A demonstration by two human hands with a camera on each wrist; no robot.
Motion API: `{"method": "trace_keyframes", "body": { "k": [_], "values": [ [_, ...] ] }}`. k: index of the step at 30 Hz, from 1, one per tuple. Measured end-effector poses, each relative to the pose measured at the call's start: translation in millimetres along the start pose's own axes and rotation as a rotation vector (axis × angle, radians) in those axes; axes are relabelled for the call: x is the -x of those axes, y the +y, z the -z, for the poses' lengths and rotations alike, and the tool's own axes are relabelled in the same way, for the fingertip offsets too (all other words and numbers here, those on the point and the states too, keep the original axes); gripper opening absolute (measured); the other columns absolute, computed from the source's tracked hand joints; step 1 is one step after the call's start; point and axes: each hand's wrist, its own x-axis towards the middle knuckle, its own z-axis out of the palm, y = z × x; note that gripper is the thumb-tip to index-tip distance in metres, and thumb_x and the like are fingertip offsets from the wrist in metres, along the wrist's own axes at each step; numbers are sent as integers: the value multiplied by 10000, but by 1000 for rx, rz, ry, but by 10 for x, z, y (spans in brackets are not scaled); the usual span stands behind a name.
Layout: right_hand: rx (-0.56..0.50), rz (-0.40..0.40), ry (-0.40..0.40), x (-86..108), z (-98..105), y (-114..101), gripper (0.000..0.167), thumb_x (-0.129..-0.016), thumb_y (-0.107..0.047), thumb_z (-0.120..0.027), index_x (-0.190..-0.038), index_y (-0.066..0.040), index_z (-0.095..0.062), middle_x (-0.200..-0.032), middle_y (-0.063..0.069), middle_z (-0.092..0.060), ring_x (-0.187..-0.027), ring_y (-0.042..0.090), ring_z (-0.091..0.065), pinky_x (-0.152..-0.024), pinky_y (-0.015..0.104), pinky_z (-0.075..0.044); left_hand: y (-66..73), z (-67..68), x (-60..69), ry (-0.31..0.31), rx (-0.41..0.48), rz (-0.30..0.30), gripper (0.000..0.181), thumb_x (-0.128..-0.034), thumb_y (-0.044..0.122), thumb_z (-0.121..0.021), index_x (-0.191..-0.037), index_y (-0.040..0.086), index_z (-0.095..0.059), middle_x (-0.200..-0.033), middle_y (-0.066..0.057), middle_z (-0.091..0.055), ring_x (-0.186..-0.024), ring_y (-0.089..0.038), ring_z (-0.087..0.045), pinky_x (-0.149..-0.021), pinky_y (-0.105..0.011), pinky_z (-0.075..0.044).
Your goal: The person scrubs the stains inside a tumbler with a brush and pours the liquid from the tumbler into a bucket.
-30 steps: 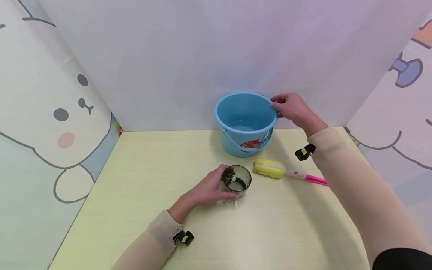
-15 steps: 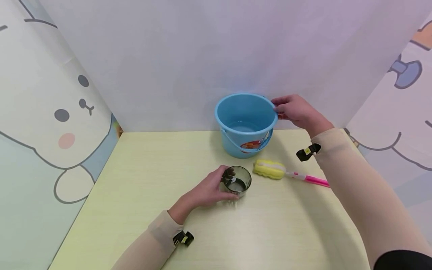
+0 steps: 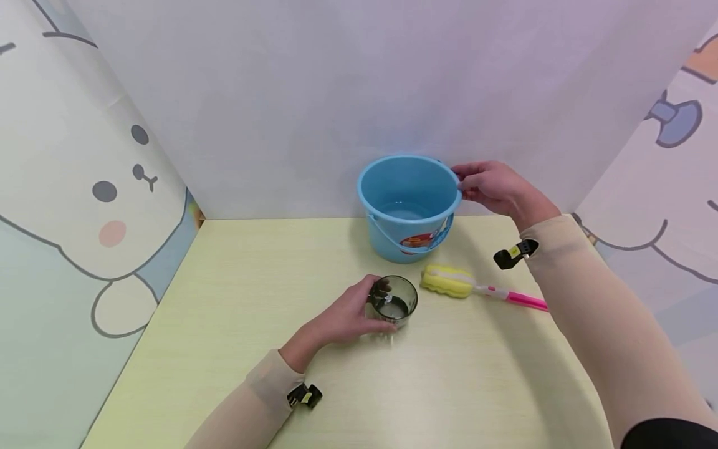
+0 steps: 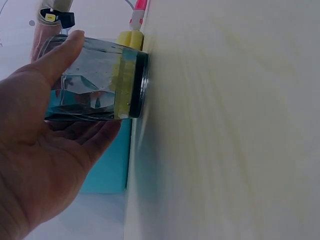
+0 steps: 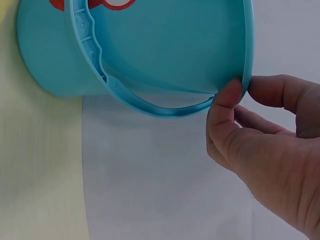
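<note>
In the head view my left hand holds a dark, see-through glass cup on the table, thumb on the near side and fingers round the far side. The left wrist view shows the glass between thumb and fingers, its base at the tabletop. A light blue bucket stands upright at the back, its handle hanging down. My right hand is at the bucket's right rim; in the right wrist view the thumb and curled fingers pinch the rim edge.
A sponge bottle brush with a yellow head and pink handle lies right of the glass, partly behind the right forearm. A white wall rises behind the table; cartoon panels flank it.
My right hand has shifted slightly right and down at the bucket's rim, its thumb drawing back from over the edge. The left hand and glass stay in place.
</note>
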Motion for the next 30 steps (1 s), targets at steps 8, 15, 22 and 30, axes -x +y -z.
{"method": "trace_keyframes", "body": {
  "k": [8,15,22,30],
  "values": [
    [-52,8,-5,-24,-22,20,541,-1088,6,-522,-1614,2,-396,-1533,187,-448,-1214,330,-527,-889,237,-576,9,22,8,7,-4,16,895,-830,343,-946,-1521,108,-430,-1427,-37,-596,-1329,-204,-562,-1128,-411,-470],
    [-48,30,-9,-32,-37,41,534,-1092,7,-519,-1611,16,-393,-1554,201,-442,-1229,322,-539,-913,237,-573,12,32,32,15,4,23,889,-826,353,-948,-1512,105,-439,-1423,-43,-597,-1323,-207,-563,-1118,-422,-480],
    [-19,39,-10,-19,-52,30,528,-1093,6,-522,-1605,31,-396,-1586,239,-413,-1291,368,-508,-907,220,-568,4,39,49,26,8,19,889,-821,351,-953,-1506,94,-448,-1417,-41,-604,-1314,-200,-567,-1106,-417,-488],
    [13,38,2,-14,-55,22,522,-1091,-6,-540,-1596,30,-414,-1568,235,-438,-1281,370,-509,-903,219,-569,42,130,60,65,33,7,874,-825,349,-950,-1505,111,-456,-1429,-42,-597,-1314,-205,-576,-1096,-416,-501]
  ]
}}
